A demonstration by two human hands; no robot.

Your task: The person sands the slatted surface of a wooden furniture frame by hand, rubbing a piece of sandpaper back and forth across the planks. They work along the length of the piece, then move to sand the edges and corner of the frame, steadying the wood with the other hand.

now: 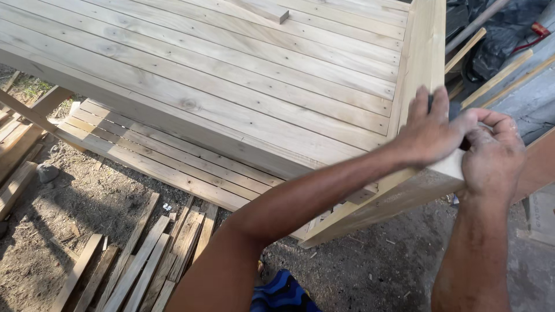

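Observation:
A large panel of pale wooden planks (231, 86) fills the upper view, with an upright edge board (425, 46) along its right side. My left hand (430, 133) reaches across from the lower left and clamps over the near end of that edge board. My right hand (491, 156) is curled against the board's end face, touching the left hand's fingers. A small dark thing shows between the fingers of both hands, mostly hidden, and I cannot tell what it is.
A short wooden block (260, 8) lies on the panel's far side. A lower slatted panel (162, 156) sticks out beneath it. Loose slats (144, 260) lie on the dirt at lower left. Dark sheeting (497, 40) and long sticks (497, 78) lie at the right.

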